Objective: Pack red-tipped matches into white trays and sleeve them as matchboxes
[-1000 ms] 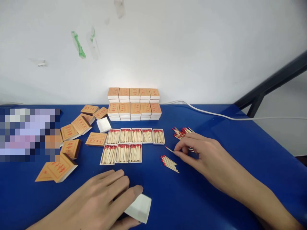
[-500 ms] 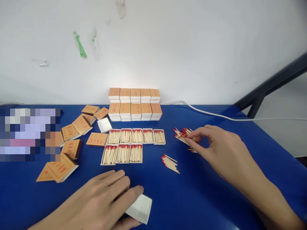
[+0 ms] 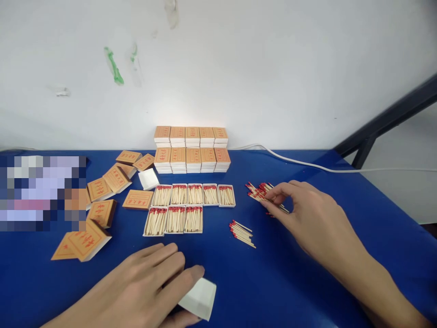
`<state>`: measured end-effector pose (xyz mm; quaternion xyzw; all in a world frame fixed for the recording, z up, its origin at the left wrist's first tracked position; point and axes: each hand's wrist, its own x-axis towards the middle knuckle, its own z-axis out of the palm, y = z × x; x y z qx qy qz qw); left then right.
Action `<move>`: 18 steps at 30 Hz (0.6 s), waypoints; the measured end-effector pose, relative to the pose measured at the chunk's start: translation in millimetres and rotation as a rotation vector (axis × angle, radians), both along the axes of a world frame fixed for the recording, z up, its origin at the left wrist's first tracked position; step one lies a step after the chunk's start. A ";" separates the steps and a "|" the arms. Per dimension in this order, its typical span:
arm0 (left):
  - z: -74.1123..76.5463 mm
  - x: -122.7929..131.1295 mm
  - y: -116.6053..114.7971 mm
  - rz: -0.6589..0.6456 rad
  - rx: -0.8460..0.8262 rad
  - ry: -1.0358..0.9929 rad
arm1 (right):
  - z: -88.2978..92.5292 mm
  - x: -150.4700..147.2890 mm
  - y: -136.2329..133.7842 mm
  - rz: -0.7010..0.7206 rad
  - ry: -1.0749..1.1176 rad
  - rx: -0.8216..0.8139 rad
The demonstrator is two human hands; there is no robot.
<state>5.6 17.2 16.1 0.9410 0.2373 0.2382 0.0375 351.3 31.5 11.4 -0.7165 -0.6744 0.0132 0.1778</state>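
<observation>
My left hand (image 3: pixel 146 282) grips a white matchbox tray (image 3: pixel 201 298) between thumb and fingers near the front of the table. The tray's visible inside is bare; the hand hides its left part. At the right, my right hand (image 3: pixel 314 218) pinches at a loose pile of red-tipped matches (image 3: pixel 256 191), its thumb and index finger closed on some of them. How many is hidden. A smaller bunch of matches (image 3: pixel 243 233) lies between the hands. Several trays filled with matches (image 3: pixel 176 219) stand in two rows beyond my left hand.
Stacked orange matchboxes (image 3: pixel 193 156) line the wall at the back. Loose orange matchbox sleeves (image 3: pixel 102 212) and a white tray (image 3: pixel 149 179) lie on the left. A white cable (image 3: pixel 300 161) crosses the blue table (image 3: pixel 273 282) at the back right. The far left is blurred out.
My right hand's fingertips have shifted slightly left and down at the match pile. My left hand and its tray have stayed in place.
</observation>
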 end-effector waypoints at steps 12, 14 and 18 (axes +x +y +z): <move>2.8 0.6 -2.0 0.001 0.018 -0.008 | 7.3 -0.1 -4.0 0.070 0.145 0.032; 2.4 0.9 -1.8 0.000 0.014 -0.011 | 9.8 -4.7 -5.9 0.120 0.234 0.004; 0.9 -0.2 -1.5 0.004 0.013 -0.006 | 9.2 -19.3 -6.8 0.209 0.312 -0.043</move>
